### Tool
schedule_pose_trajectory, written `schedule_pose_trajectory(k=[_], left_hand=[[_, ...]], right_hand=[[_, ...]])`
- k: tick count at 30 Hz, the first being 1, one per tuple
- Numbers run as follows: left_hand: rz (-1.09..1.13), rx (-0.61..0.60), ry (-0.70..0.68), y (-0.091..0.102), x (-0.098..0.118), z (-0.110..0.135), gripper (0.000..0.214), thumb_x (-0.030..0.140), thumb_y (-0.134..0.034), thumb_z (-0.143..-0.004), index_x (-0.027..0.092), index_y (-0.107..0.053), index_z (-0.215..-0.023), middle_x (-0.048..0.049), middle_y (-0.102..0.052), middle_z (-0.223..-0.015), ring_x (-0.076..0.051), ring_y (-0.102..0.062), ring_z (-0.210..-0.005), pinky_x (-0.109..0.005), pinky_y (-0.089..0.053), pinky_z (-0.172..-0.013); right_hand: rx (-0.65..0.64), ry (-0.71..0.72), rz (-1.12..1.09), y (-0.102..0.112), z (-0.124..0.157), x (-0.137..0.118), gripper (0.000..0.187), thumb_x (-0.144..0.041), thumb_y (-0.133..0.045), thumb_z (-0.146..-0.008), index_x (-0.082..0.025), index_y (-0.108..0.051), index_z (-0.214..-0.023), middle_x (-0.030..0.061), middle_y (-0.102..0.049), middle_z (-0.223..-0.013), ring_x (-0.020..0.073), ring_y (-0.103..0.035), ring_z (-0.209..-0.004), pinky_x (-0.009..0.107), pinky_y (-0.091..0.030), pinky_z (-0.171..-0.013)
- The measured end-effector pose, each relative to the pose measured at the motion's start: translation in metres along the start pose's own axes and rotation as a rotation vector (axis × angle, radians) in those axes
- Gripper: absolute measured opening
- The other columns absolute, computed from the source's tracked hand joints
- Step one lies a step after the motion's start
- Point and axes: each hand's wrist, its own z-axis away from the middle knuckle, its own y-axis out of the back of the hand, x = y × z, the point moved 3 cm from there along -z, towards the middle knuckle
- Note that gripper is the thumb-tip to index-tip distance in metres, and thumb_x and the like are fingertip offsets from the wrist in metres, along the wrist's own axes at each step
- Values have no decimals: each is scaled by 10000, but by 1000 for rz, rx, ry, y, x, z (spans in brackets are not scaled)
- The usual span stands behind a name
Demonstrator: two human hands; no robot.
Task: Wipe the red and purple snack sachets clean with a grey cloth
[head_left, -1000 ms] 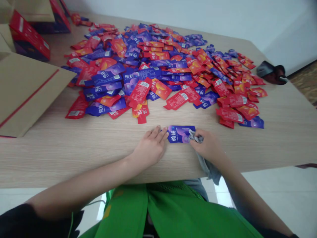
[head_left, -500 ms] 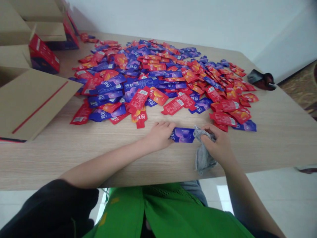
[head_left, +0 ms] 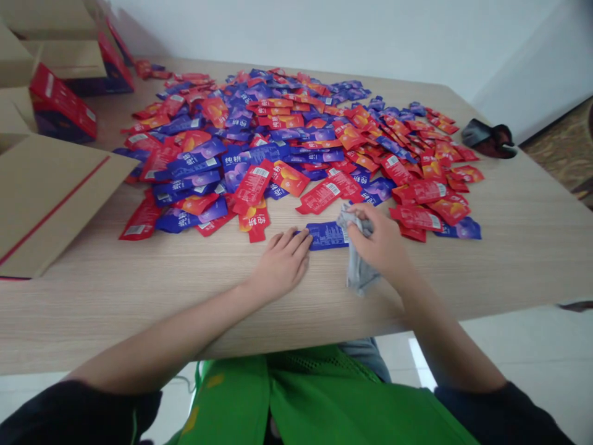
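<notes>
A blue-purple spouted pouch (head_left: 327,236) lies flat on the table with its printed text side up. My left hand (head_left: 281,264) rests palm down, fingers stretched out and flat, with the fingertips on the pouch's left end. My right hand (head_left: 382,241) is closed around a crumpled grey cloth (head_left: 360,266). The cloth touches the pouch's right end, by the barcode, and its loose part hangs down towards me. Just beyond my hands, a single red pouch (head_left: 254,221) sits at the front of a large heap.
The heap of red and blue pouches (head_left: 278,136) spreads across the back of the wooden table (head_left: 139,309). Open cardboard boxes (head_left: 50,198) stand at the left. A dark shiny object (head_left: 488,139) lies near the right edge, and a wall runs along the back.
The pouch has been turned from its picture side to its text side. Both hands have moved slightly away from me and left; the left fingers went from gripping to lying flat.
</notes>
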Motion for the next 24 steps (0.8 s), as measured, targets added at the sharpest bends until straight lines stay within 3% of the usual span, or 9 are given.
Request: schedule_pose_trajectory(k=[4,7,13,17,21,24], left_hand=[[4,-19,4,-3,-2,-2,454,278,-369,-997,117,-518,-1395,-104,-515,-1461,-317,-413,-1375,-487,-365,-1085],[-6,-18,14,0,-1,-1,445,246,-372,-986,124,-541,-1379,-104,-531,-1447,-315,-430,-1365,-493,-379,-1073],[-20,-68,-2,3,0,-3,492,194,-416,-929,99,-513,-1402,-107,-467,-1500,-332,-435,-1359,-495,-405,-1046],[-8,-78,-8,2,-2,-1,510,201,-422,-923,102,-496,-1418,-98,-436,-1522,-334,-412,-1378,-498,-393,-1057],[-1,-53,-18,2,-2,1,509,212,-395,-945,123,-471,-1440,-87,-430,-1527,-328,-397,-1392,-506,-382,-1068],[-4,-55,-13,2,0,1,491,230,-376,-967,119,-482,-1432,-98,-451,-1511,-335,-396,-1393,-518,-372,-1079]], right_hand=[[-215,283,241,-47,-15,-23,226,-295,-464,-947,-217,-623,-1088,87,-679,-1082,257,-559,-1013,376,-395,-860],[-286,299,441,-63,-11,-16,220,-276,-474,-943,-208,-618,-1095,101,-672,-1073,282,-528,-988,392,-361,-826],[-217,99,456,-39,-2,36,253,-277,-397,-969,-186,-603,-1083,118,-660,-1070,282,-546,-969,374,-378,-804],[-271,19,451,-20,-6,54,202,-279,-437,-950,-205,-596,-1051,89,-680,-1010,269,-587,-916,346,-388,-731],[-213,-44,441,-11,-15,36,173,-298,-475,-935,-214,-608,-1007,72,-689,-951,252,-597,-858,328,-372,-682],[-218,178,331,-27,-14,3,208,-285,-440,-959,-193,-607,-1042,85,-680,-1017,246,-574,-933,340,-386,-779]])
